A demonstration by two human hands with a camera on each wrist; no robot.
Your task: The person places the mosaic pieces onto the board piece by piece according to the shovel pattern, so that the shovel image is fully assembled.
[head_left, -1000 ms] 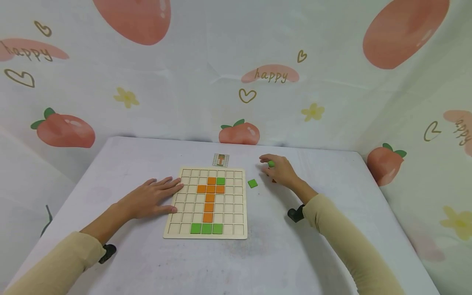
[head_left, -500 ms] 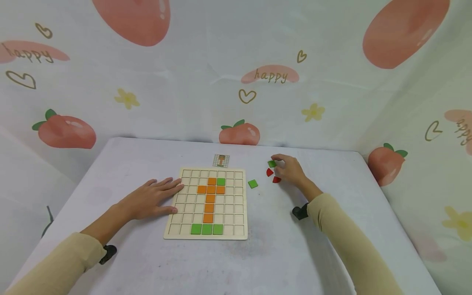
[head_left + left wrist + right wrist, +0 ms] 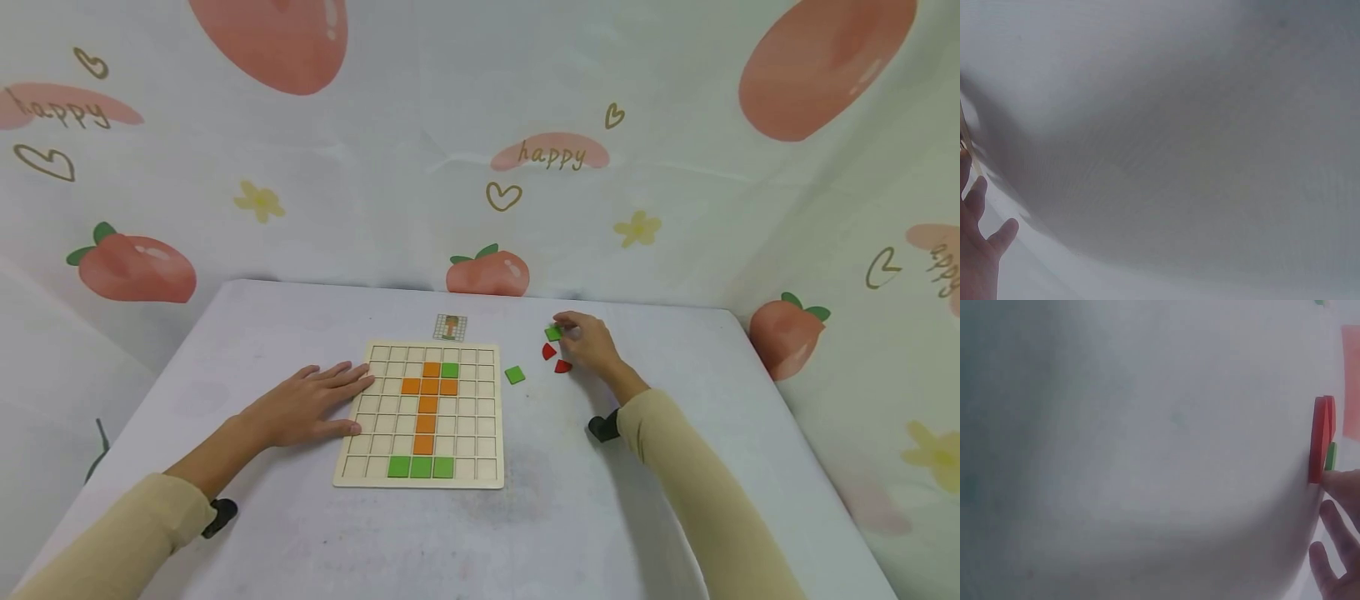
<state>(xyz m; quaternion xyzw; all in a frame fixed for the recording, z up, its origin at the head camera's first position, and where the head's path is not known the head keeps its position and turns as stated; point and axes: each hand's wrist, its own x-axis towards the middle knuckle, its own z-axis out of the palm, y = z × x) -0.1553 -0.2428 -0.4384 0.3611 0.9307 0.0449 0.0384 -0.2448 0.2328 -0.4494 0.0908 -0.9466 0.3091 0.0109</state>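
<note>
My left hand (image 3: 307, 408) lies with fingers spread, its fingertips on the left edge of a pale wooden grid board (image 3: 360, 477). Several orange tiles (image 3: 427, 405) make a cross-like column on the board. A row of green tiles (image 3: 421, 467) sits in the bottom cells, and one green tile (image 3: 449, 370) is at the upper right of the column. My right hand (image 3: 592, 343) is bent over a loose green square tile (image 3: 552, 333), touching it or close above it. Whether the fingers pinch that tile cannot be seen. Two red wedge-shaped pieces (image 3: 562, 367) lie just below.
Another loose green tile (image 3: 514, 375) lies between the board and the red pieces. Behind the board is a small pattern card (image 3: 451, 327). A printed cloth (image 3: 375, 208) hangs behind the white table (image 3: 420, 550).
My right hand has shifted slightly right and its fingers have drawn in beside the loose green tile, uncovering the red pieces. The left hand and the board's tiles stay where they were.
</note>
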